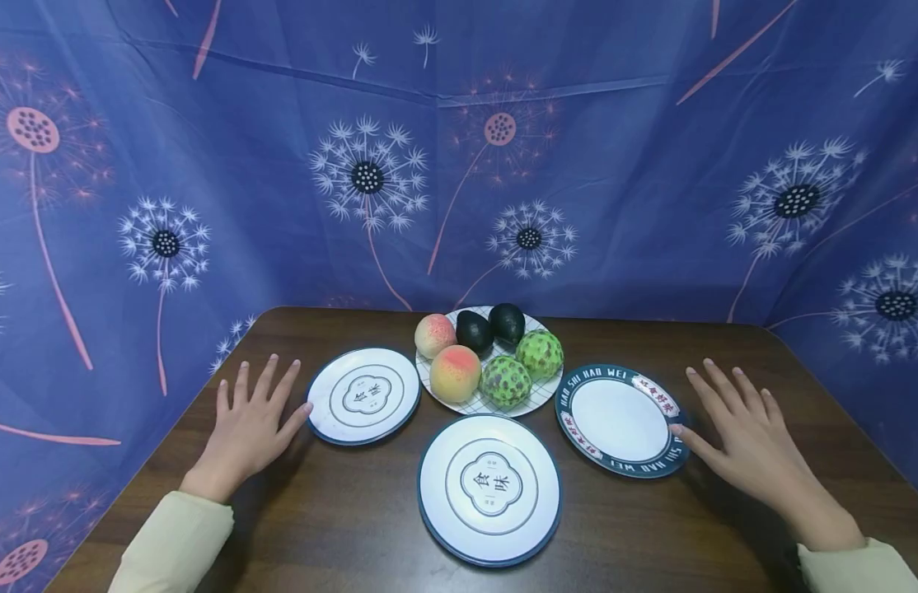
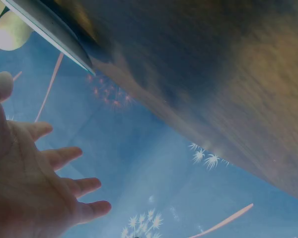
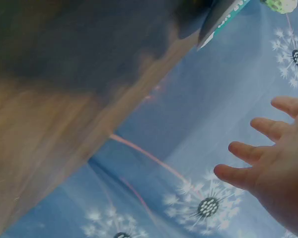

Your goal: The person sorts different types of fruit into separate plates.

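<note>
My left hand (image 1: 247, 428) is held above the table with its fingers spread and nothing in it. Its thumb reaches the edge of a white plate (image 1: 325, 403) with a dark blue rim; whether they touch I cannot tell. On the other side my right hand (image 1: 756, 449), also spread and holding nothing, has its thumb over the rim of a green-rimmed plate (image 1: 618, 420). Between them, a checked plate (image 1: 542, 397) carries two peaches (image 1: 455, 373), two avocados (image 1: 507, 324) and two green, bumpy custard apples (image 1: 506, 381). Both palms show in the wrist views.
Another white plate (image 1: 489, 535) with a blue rim lies front centre, close to the fruit plate. All of it stands on a dark wooden table (image 1: 340, 511). A blue dandelion-print cloth (image 1: 615, 247) hangs behind and along the sides.
</note>
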`<state>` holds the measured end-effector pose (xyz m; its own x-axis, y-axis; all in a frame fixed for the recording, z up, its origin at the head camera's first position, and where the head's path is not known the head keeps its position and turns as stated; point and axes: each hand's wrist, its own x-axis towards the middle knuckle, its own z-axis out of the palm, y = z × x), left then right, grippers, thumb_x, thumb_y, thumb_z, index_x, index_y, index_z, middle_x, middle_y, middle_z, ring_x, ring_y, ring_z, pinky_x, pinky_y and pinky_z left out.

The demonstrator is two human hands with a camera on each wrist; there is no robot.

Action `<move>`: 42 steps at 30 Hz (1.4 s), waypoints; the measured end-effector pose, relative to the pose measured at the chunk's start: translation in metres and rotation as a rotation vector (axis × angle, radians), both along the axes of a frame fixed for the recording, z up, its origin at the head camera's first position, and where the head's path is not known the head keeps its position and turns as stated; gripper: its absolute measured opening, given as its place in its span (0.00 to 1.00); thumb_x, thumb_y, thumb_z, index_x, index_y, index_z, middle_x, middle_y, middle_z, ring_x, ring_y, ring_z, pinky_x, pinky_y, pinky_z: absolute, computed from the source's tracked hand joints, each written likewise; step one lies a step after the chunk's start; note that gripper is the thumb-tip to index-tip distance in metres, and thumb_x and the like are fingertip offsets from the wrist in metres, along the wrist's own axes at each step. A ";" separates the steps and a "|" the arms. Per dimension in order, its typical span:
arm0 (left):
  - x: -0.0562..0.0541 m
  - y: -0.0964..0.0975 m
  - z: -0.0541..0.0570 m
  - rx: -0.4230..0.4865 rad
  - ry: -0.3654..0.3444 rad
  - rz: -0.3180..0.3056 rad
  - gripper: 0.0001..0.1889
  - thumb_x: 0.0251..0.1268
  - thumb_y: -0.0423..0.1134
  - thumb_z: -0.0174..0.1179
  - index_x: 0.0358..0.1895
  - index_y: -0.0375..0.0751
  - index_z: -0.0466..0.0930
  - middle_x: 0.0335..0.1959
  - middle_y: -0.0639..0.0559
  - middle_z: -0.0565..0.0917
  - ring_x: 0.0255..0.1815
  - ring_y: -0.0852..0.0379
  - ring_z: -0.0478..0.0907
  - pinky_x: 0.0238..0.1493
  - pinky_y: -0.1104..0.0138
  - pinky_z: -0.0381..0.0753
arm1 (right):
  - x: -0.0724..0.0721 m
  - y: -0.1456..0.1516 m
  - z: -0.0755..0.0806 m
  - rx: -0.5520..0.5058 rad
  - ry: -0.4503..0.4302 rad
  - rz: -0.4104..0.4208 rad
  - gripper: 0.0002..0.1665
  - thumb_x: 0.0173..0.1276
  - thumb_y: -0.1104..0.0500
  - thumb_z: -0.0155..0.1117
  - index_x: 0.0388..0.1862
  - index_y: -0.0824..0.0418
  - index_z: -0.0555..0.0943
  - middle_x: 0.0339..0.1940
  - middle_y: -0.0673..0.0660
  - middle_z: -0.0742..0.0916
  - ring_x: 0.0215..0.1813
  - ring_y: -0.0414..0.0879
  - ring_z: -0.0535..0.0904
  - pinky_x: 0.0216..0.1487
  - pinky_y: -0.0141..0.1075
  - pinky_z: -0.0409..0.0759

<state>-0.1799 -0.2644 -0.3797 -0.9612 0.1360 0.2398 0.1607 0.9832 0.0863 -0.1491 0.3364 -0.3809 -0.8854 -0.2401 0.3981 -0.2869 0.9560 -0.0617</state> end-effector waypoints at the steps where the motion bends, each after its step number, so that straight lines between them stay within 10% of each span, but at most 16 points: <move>1: -0.001 0.001 0.000 -0.002 -0.001 -0.002 0.38 0.63 0.58 0.47 0.72 0.47 0.47 0.71 0.34 0.48 0.69 0.26 0.36 0.62 0.32 0.33 | -0.002 -0.003 0.001 -0.005 0.008 0.013 0.51 0.59 0.41 0.60 0.74 0.53 0.46 0.75 0.59 0.48 0.74 0.64 0.37 0.67 0.65 0.29; 13: -0.012 0.010 -0.002 -0.013 0.019 -0.033 0.33 0.65 0.54 0.47 0.70 0.45 0.52 0.69 0.33 0.54 0.68 0.27 0.44 0.63 0.33 0.41 | -0.028 -0.035 0.013 -0.039 0.071 0.095 0.45 0.54 0.47 0.66 0.68 0.58 0.61 0.68 0.64 0.65 0.65 0.67 0.60 0.59 0.67 0.57; 42: -0.034 0.021 -0.002 -0.163 0.151 -0.107 0.28 0.61 0.46 0.54 0.63 0.38 0.66 0.59 0.32 0.70 0.60 0.30 0.63 0.56 0.40 0.64 | -0.070 -0.121 0.025 0.001 0.024 0.332 0.35 0.60 0.49 0.61 0.63 0.63 0.66 0.64 0.63 0.71 0.63 0.58 0.66 0.62 0.58 0.62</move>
